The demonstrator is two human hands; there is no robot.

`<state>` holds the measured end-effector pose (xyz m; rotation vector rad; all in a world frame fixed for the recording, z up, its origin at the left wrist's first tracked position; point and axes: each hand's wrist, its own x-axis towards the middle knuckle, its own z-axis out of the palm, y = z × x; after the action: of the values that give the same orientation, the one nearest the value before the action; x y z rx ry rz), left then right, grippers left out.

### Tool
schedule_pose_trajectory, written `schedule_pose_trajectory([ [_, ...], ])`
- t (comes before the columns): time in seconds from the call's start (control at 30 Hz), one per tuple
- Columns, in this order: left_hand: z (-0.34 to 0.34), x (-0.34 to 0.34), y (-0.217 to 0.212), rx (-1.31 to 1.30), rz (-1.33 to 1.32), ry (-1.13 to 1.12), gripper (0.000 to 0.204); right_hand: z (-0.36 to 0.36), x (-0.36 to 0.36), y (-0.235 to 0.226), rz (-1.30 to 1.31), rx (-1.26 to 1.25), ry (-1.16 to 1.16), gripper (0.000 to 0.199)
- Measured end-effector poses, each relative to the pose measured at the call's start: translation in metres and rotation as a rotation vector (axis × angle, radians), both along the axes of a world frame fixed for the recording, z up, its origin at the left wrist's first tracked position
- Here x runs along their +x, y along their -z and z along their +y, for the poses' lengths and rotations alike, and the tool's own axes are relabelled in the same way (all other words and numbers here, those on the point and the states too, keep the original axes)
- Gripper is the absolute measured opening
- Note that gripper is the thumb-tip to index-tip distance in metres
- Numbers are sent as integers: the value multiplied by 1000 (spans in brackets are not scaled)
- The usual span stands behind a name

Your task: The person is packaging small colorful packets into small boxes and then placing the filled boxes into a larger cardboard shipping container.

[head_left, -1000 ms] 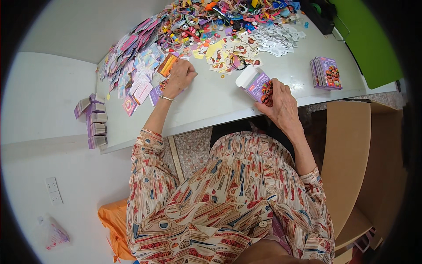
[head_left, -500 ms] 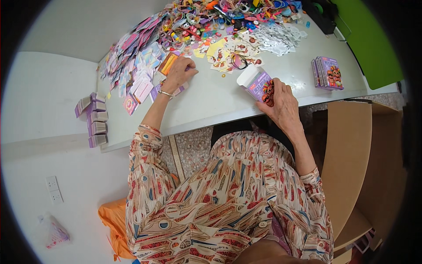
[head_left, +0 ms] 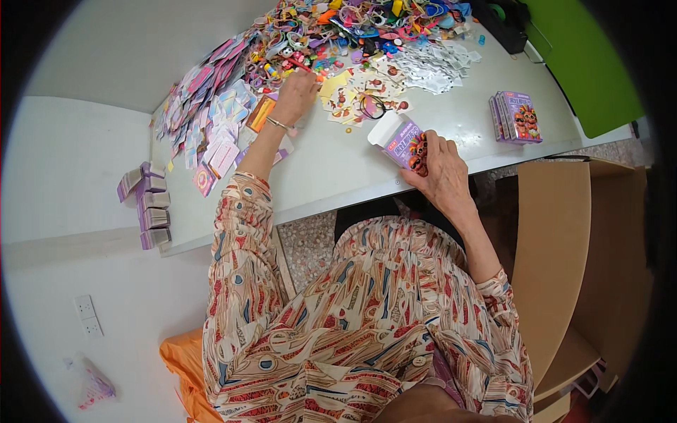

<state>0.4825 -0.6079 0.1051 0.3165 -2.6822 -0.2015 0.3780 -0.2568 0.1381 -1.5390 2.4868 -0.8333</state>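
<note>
My right hand [head_left: 444, 175] grips a small purple carton [head_left: 405, 146] with cartoon figures on its front. Its white end flap stands open, facing away from me, and the carton is held tilted over the table's near edge. My left hand [head_left: 296, 97], with a bracelet at the wrist, reaches to the near edge of a heap of small colourful trinkets [head_left: 310, 42]. The back of that hand hides most of its fingers, so what they hold, if anything, cannot be seen. An orange card pack [head_left: 261, 114] lies beside the left wrist.
Cards [head_left: 218, 113] are piled at the left, yellow sticker sheets [head_left: 345, 95] and small white packets [head_left: 441, 67] lie mid-table. Closed purple cartons [head_left: 518, 118] stand at right; more cartons [head_left: 151, 204] line the left edge. A cardboard box [head_left: 553, 261] is below right. A black ring [head_left: 372, 107] rests on the sheets.
My left hand has moved away from the orange card pack, forward and to the right, to the trinket heap. My right hand still holds the open carton.
</note>
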Motion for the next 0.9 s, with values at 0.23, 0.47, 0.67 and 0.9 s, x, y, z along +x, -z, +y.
schedule_pose_trajectory([
  [0.23, 8, 2, 2, -198, -73, -103, 14, 1, -1, 2, 12, -4, 5, 66],
  [0.47, -6, 2, 5, -111, 57, -96, 15, 0, -1, 3, 24, 1, 7, 67],
  [0.67, -14, 22, -8, 504, 99, -279, 20, -3, 2, -1, 30, 14, -24, 68],
  [0.9, 66, 11, -62, 1253, 167, -147, 18, 1, -2, -3, 16, 44, 11, 68],
])
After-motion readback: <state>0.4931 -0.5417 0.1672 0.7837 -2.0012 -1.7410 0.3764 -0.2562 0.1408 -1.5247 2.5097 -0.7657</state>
